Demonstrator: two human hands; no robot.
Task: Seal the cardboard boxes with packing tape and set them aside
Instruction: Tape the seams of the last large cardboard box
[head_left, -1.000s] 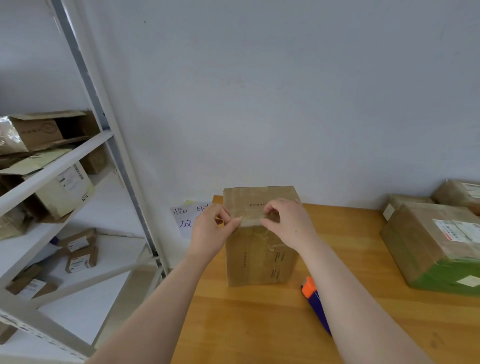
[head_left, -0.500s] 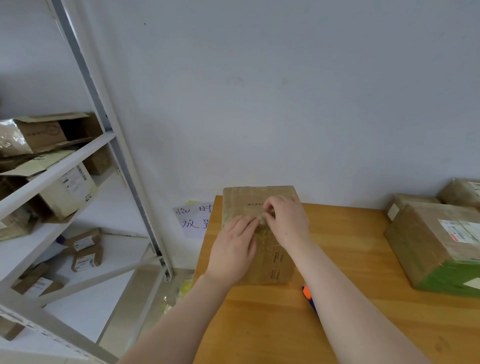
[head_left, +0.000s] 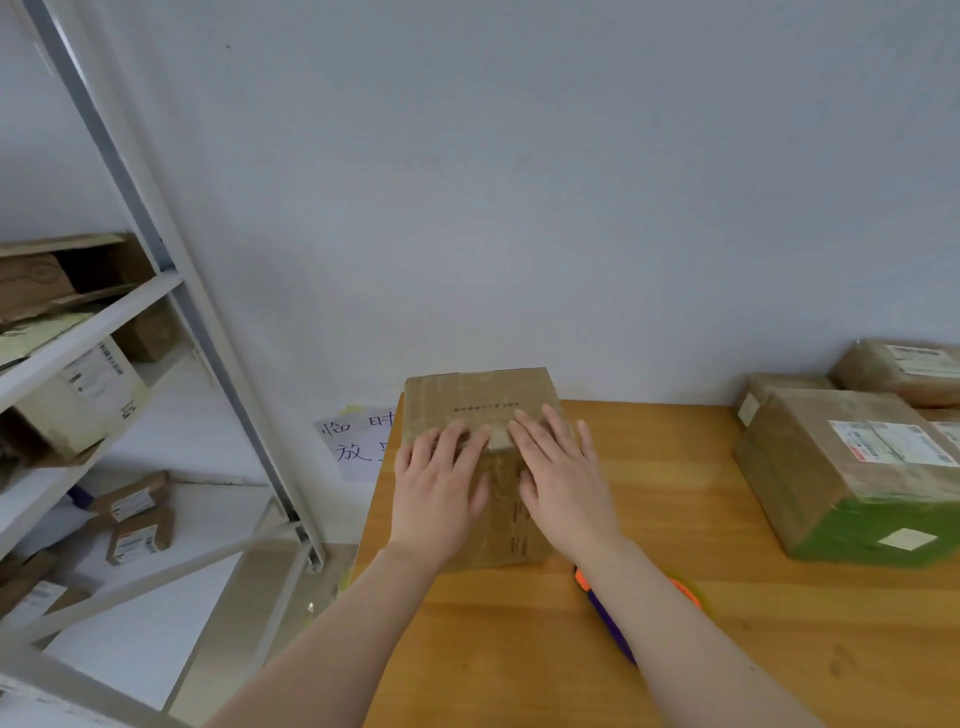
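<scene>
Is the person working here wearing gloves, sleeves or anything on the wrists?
No. The left hand and right hand are bare, with no gloves, and I see no rings, watch or bracelet. Both forearms are uncovered down to the bottom edge of the picture, so any sleeve ends out of view.

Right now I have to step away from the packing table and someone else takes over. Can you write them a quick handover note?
Left hand and right hand: both open, fingers flat, pressing the tape strip over the near top edge of the cardboard box.
The box stands at the table's far left corner. An orange and purple tool, likely the tape dispenser, lies under the right forearm.
Done: one strip laid on this box.
Left: check its other seams, then set it aside, perhaps by the taped boxes at the right.
</scene>
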